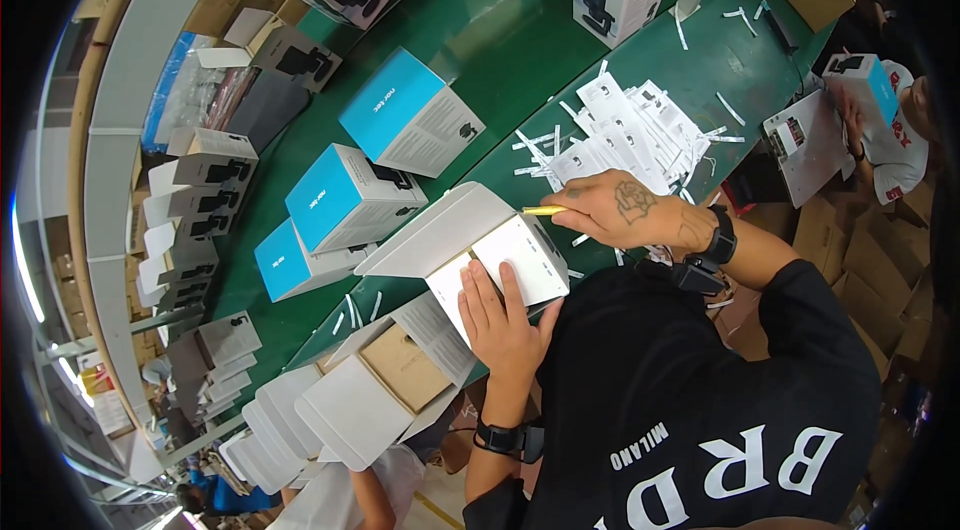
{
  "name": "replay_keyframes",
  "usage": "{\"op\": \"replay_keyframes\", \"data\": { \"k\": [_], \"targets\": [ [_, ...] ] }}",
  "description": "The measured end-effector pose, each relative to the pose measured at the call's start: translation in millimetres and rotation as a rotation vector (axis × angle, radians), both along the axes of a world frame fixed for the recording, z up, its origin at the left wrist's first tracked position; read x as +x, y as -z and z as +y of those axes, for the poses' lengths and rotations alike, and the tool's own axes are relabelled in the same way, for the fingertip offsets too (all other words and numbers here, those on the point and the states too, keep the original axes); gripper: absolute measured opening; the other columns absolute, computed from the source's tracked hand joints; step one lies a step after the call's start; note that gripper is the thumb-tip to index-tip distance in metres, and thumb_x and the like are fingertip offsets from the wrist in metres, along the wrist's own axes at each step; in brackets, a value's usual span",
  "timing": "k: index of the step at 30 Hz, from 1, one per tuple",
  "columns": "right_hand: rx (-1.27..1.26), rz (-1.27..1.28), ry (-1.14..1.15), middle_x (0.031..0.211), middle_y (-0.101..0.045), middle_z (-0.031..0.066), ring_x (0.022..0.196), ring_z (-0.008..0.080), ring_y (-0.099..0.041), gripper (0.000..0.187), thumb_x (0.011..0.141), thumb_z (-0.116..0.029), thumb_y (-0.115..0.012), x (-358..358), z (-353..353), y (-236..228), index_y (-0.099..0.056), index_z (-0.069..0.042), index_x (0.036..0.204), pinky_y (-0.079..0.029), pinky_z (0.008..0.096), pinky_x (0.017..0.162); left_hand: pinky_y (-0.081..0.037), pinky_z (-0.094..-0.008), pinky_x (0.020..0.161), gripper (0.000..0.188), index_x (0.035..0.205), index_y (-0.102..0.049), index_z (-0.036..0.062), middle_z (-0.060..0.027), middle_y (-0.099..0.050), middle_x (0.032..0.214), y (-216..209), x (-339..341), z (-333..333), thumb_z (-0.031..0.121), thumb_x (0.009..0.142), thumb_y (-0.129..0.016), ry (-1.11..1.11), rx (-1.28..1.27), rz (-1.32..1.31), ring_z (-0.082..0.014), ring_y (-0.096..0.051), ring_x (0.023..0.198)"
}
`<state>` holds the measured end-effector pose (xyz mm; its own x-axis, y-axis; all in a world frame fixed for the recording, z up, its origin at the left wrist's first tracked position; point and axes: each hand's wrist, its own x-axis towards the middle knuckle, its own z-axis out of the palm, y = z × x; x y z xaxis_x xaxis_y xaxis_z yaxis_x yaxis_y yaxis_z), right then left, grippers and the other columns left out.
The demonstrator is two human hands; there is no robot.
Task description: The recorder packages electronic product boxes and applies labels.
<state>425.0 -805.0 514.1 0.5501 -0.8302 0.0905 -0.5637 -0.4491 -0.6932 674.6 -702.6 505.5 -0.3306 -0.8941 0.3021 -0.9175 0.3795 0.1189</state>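
Observation:
An open white carton (432, 232) stands in front of me, its lid raised toward the far left. Inside its mouth lies a flat white panel or booklet (522, 248); which of the two I cannot tell. My left hand (508, 325) rests on it with the fingers stretched out and slightly apart. Beyond the carton's right corner, my right hand (615, 212) is closed around a slim yellow object (543, 211), held in a pinch. Only its tip end shows, so its kind is unclear. Right of the carton, a heap of printed white leaflets (630, 135) lies on the green table.
Closed cartons with blue tops (395, 95) stand across the green table (510, 60). At the near left, open cartons (350, 405) sit in a row. White paper strips (735, 108) are scattered around. A co-worker (895, 120) holds a similar carton at the right.

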Motion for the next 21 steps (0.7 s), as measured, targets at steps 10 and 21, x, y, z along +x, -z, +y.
{"op": "replay_keyframes", "data": {
  "k": [10, 21],
  "targets": [
    [0.073, -0.032, -0.077, 0.087, -0.072, 0.0164, 0.076, 0.0363, -0.07, 0.03, 0.103, -0.023, -0.056, -3, -14, -4, -0.066, -0.008, 0.127, -0.056, 0.0429, 0.071, -0.039, -0.0537, 0.112, 0.083, 0.147, -0.052, 0.0025, -0.0324, -0.045, 0.152, 2, 0, -2, 0.06, 0.089, -0.068, -0.012, -0.002, 0.015, -0.0472, -0.046, 0.14],
    [0.136, -0.103, -0.03, 0.09, -0.072, 0.0172, 0.079, 0.0376, -0.069, 0.029, 0.102, -0.022, -0.056, 10, -11, 7, -0.068, -0.008, 0.124, -0.055, 0.0445, 0.072, -0.041, -0.0542, 0.11, 0.082, 0.146, -0.054, 0.0022, -0.0335, -0.047, 0.15, 4, 2, -4, 0.061, 0.089, -0.067, -0.017, -0.03, 0.011, -0.0474, -0.048, 0.139]
  ]
}}
